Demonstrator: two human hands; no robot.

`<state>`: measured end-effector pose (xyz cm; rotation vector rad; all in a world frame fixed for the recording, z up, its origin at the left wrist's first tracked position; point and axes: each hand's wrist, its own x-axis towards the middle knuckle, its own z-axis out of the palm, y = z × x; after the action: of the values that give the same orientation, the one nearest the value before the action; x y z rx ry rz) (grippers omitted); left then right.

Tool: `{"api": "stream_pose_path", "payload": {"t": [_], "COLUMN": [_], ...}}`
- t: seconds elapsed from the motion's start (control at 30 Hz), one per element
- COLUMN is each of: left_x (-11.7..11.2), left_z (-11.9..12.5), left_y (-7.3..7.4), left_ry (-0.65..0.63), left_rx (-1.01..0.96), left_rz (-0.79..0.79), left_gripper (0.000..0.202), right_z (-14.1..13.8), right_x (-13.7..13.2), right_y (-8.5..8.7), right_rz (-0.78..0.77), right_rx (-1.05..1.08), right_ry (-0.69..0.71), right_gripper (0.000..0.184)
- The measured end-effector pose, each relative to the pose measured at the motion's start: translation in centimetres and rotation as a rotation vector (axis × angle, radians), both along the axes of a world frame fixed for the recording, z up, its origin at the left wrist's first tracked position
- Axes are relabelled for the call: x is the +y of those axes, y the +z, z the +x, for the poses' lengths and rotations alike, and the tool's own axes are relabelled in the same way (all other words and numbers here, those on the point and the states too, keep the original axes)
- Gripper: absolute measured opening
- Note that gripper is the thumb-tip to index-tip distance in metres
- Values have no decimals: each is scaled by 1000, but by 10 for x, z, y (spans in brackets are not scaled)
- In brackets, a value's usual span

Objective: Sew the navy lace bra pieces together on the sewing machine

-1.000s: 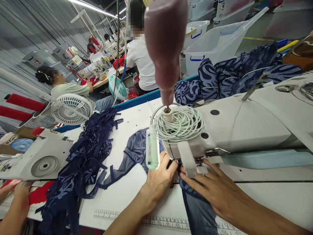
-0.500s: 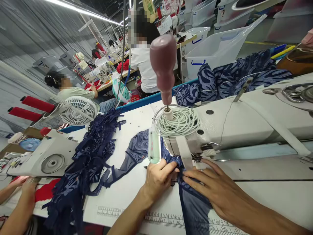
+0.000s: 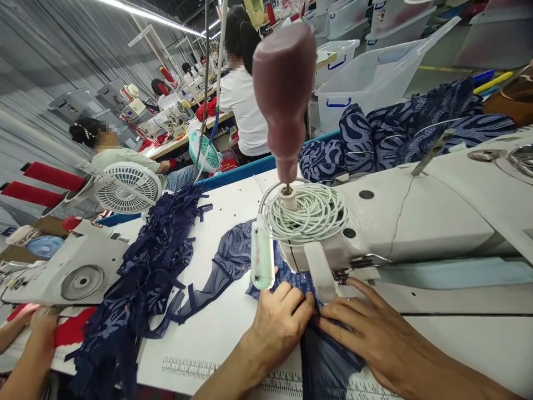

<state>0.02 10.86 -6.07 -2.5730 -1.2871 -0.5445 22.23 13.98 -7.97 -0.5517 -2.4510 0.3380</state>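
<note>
A navy garment piece with patterned lace and sheer mesh (image 3: 322, 353) lies under the sewing machine head (image 3: 375, 222). My left hand (image 3: 281, 319) pinches its edge just left of the needle area, fingers curled. On the other side, my right hand (image 3: 366, 328) rests with fingers stretched along the cloth, fingertips close to the presser foot. The needle itself is hidden behind a white guard (image 3: 320, 272). More of the patterned cloth (image 3: 237, 250) spreads to the left behind a pale green plate (image 3: 262, 258).
A screwdriver with a dark red handle (image 3: 285, 94) stands upright in a coil of pale cord (image 3: 312, 214) on the machine. Navy pieces (image 3: 154, 266) are heaped at left, beside a co-worker's hands (image 3: 41, 322). Patterned bundles (image 3: 358, 141) lie behind the machine.
My left hand's fingers have curled more over the cloth, and the cloth by the needle has shifted. My right hand keeps its flat pose. The view has tilted slightly.
</note>
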Motion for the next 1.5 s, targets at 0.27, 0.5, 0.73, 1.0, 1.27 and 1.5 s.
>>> {"api": "stream_pose_path", "payload": {"t": [0.27,0.5,0.73,1.0,1.27,1.5], "left_x": [11,0,-2,-7,18,1], "left_z": [15,24,22,28,16,19], "left_y": [4,-9,3,-12,2,-6], "left_ry": [112,237,229,188,167,200], "left_rx": [55,-6,-144,3,87,-89], "left_rz": [61,177,122,216,140,170], "left_gripper": [26,24,17,18,20,20], "right_z": [-7,-2,-1,2,1,-3], "right_x": [4,0,-1,2,5,4], "right_y": [0,-4,-4,5,-12,-6], "right_rz": [93,19,-34,-21,90,46], "right_rx": [-29,-26,-6,57,-52,-44], "right_ry": [-82,-52,-32,-38,-125,-81], "right_gripper": [54,54,50,53,64,51]}}
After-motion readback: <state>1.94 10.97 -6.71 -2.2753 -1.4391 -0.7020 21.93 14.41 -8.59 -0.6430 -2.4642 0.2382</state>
